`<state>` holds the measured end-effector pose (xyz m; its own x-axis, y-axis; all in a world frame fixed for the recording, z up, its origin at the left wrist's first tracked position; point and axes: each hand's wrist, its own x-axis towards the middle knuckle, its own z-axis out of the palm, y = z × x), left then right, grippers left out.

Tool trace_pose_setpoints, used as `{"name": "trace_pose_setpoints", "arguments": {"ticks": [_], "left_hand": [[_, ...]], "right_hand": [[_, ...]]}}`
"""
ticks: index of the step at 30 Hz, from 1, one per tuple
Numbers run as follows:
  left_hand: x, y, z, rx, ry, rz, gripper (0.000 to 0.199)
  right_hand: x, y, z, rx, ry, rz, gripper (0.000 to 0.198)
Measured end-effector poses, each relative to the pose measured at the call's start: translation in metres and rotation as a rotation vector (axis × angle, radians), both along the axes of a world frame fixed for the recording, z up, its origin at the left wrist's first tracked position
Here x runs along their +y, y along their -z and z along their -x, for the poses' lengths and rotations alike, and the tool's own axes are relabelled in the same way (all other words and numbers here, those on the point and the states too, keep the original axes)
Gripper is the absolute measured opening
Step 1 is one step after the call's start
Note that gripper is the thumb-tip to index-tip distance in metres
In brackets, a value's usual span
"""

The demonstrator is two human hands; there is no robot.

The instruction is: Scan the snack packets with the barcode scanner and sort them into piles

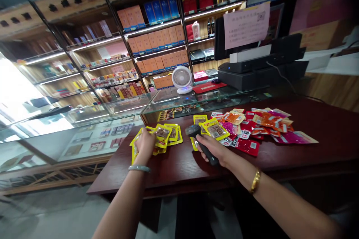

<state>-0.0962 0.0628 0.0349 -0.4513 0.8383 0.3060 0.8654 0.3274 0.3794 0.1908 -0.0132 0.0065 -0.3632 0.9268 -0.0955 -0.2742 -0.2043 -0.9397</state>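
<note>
My right hand (212, 147) is wrapped around the handle of a black barcode scanner (208, 151), whose head points up and to the left over the table. My left hand (145, 143) rests at the left pile of yellow snack packets (174, 134), its fingers curled onto a packet; the fingertips are partly hidden. Beyond the scanner lie more yellow-edged packets (215, 129), one with its barcode facing up. To their right spreads a heap of red, orange, white and pink snack packets (259, 122). A bracelet sits on each wrist.
All packets lie on a dark red-brown table (168, 170). Behind it stand a glass display case (157, 106), a small white fan (182, 79) and a black cash register (252, 71) with a monitor bearing a pink paper (246, 26). Shelves of boxed goods (157, 41) line the wall.
</note>
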Motion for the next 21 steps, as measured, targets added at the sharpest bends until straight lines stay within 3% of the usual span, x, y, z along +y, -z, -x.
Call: {"name": "trace_pose_setpoints", "arguments": {"ticks": [3,6,9,13,17,21], "left_hand": [[-0.004,0.001,0.005,0.049,-0.067,0.031,0.035],[-0.012,0.001,-0.013,0.200,-0.052,-0.058,0.033],[-0.023,0.002,-0.051,0.331,0.076,-0.099,0.035],[-0.035,0.014,-0.109,0.346,0.362,0.038,0.051],[-0.039,0.035,-0.147,0.333,0.414,0.115,0.065],[-0.036,0.045,-0.160,0.264,0.403,0.181,0.065]], "right_hand": [[-0.001,0.002,-0.006,-0.011,0.018,-0.003,0.037],[-0.002,-0.001,-0.017,-0.023,0.052,0.005,0.035],[-0.003,-0.004,-0.030,-0.037,0.088,0.015,0.034],[-0.004,-0.003,-0.043,-0.047,0.117,0.017,0.034],[-0.007,0.001,-0.051,-0.029,0.123,0.008,0.034],[-0.012,0.001,-0.057,-0.033,0.139,0.020,0.034]]}}
